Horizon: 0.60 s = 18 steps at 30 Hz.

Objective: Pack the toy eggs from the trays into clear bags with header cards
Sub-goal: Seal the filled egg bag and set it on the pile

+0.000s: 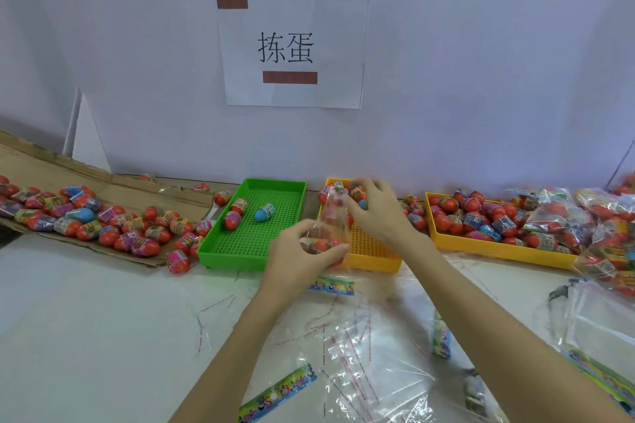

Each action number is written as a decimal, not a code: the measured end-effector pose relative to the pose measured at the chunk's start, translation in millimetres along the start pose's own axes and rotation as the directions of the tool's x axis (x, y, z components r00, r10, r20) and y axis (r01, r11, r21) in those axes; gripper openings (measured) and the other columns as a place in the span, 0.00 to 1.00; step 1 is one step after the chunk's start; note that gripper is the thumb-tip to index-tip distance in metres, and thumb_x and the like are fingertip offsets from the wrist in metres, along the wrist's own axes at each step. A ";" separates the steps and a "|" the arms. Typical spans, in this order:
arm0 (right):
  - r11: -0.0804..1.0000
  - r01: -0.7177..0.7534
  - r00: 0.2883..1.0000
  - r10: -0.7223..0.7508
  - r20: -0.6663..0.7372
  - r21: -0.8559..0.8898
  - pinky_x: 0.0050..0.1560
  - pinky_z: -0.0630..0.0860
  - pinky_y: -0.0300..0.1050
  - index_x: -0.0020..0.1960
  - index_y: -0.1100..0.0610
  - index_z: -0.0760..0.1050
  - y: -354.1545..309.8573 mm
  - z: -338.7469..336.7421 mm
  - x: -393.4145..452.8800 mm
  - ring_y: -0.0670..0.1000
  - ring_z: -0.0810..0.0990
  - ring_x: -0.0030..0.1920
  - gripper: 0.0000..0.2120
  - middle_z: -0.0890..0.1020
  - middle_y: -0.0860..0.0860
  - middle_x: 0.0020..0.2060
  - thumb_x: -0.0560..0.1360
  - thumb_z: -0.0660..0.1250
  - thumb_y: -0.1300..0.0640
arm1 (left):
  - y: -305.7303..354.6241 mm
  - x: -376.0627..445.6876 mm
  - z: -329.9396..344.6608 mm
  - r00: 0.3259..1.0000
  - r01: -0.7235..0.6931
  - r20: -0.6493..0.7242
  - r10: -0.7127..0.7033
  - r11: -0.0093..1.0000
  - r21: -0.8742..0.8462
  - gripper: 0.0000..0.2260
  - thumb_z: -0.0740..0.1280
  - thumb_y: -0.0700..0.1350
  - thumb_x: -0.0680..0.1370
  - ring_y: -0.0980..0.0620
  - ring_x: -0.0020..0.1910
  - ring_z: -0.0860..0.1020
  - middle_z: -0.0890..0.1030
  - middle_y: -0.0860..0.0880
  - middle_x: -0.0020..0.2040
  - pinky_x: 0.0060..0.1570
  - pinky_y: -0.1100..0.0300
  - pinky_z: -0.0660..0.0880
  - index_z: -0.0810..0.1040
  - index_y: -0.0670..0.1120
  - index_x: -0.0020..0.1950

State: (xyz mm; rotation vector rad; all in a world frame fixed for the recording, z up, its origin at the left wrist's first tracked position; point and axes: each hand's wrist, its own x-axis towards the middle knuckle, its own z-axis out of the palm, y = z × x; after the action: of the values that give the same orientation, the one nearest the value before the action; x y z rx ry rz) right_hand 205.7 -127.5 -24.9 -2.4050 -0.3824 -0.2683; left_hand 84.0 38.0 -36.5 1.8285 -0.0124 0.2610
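Observation:
My left hand [299, 252] grips a clear bag [331, 216] from below, with a red toy egg or two [323, 245] inside it. The bag stands upright over the middle yellow tray [374, 257]. My right hand [374, 208] is at the bag's top and its curled fingers hold several toy eggs [359, 196], one with a blue end. A green tray [254, 256] to the left holds three eggs [264, 212]. A second yellow tray [481, 247] on the right is full of eggs.
A flattened cardboard box [51, 165] at left carries a pile of eggs [113, 225]. Packed bags [584, 216] are heaped at the far right. Empty clear bags with header cards [278, 391] and red-striped strips lie on the white table in front of me. A wall with a paper sign [292, 48] stands behind.

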 end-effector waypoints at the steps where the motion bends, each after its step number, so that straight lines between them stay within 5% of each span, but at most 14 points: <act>1: 0.999 0.015 0.999 -0.014 0.044 -0.030 0.70 0.71 0.55 0.73 0.49 0.70 1.0 1.3 10.6 0.58 0.70 0.70 0.24 0.70 0.57 0.70 0.81 0.63 0.40 | -1.6 1.0 0.0 1.000 -0.003 0.010 0.003 1.000 0.024 0.12 0.83 0.47 0.71 0.48 0.42 0.88 0.88 0.49 0.42 0.49 0.43 0.85 0.86 0.48 0.50; 3: 0.995 0.024 0.992 -0.012 0.123 -0.095 0.72 0.67 0.63 0.75 0.44 0.68 2.9 4.6 28.4 0.61 0.68 0.72 0.27 0.70 0.57 0.72 0.79 0.61 0.36 | -4.1 3.5 0.0 0.999 -0.033 0.026 0.031 0.996 0.078 0.10 0.83 0.49 0.71 0.47 0.43 0.87 0.87 0.50 0.42 0.49 0.44 0.84 0.87 0.48 0.48; 6: 0.978 0.016 0.989 0.015 0.144 -0.210 0.74 0.60 0.70 0.74 0.35 0.67 2.5 14.9 46.5 0.62 0.65 0.75 0.27 0.68 0.53 0.74 0.77 0.57 0.28 | -4.3 4.6 -0.6 0.996 -0.084 0.031 0.080 0.987 0.135 0.09 0.83 0.51 0.71 0.58 0.36 0.82 0.86 0.53 0.41 0.42 0.58 0.80 0.87 0.51 0.45; 10: 0.968 -0.008 0.975 0.064 0.215 -0.252 0.76 0.51 0.71 0.75 0.37 0.66 0.6 25.9 52.2 0.63 0.58 0.78 0.39 0.62 0.50 0.78 0.71 0.46 0.20 | -4.7 4.0 -0.4 0.995 -0.084 0.060 0.076 0.987 0.138 0.09 0.83 0.51 0.70 0.60 0.35 0.81 0.85 0.54 0.39 0.39 0.63 0.78 0.86 0.51 0.45; 15: 0.963 0.038 0.969 0.029 0.245 -0.267 0.72 0.62 0.65 0.75 0.45 0.72 8.2 16.2 44.2 0.63 0.63 0.72 0.31 0.68 0.52 0.73 0.78 0.57 0.29 | -1.1 2.3 -2.0 0.997 -0.025 0.081 0.020 0.998 0.060 0.09 0.83 0.48 0.71 0.52 0.39 0.83 0.86 0.49 0.42 0.47 0.50 0.83 0.87 0.48 0.45; 18: 0.975 0.119 0.965 -0.069 0.253 -0.187 0.64 0.69 0.55 0.55 0.51 0.84 4.5 5.6 24.2 0.57 0.77 0.58 0.21 0.81 0.53 0.56 0.80 0.62 0.37 | -1.6 1.7 -4.0 0.997 -0.003 0.079 -0.001 0.999 0.053 0.09 0.83 0.49 0.70 0.58 0.37 0.80 0.85 0.53 0.41 0.40 0.60 0.80 0.87 0.49 0.44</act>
State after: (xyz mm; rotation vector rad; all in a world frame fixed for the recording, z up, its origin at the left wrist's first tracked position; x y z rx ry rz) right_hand 230.3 -122.2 -24.7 -2.6314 -0.6103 -0.0509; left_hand 85.2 42.4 -36.7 1.8912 -0.0620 0.1911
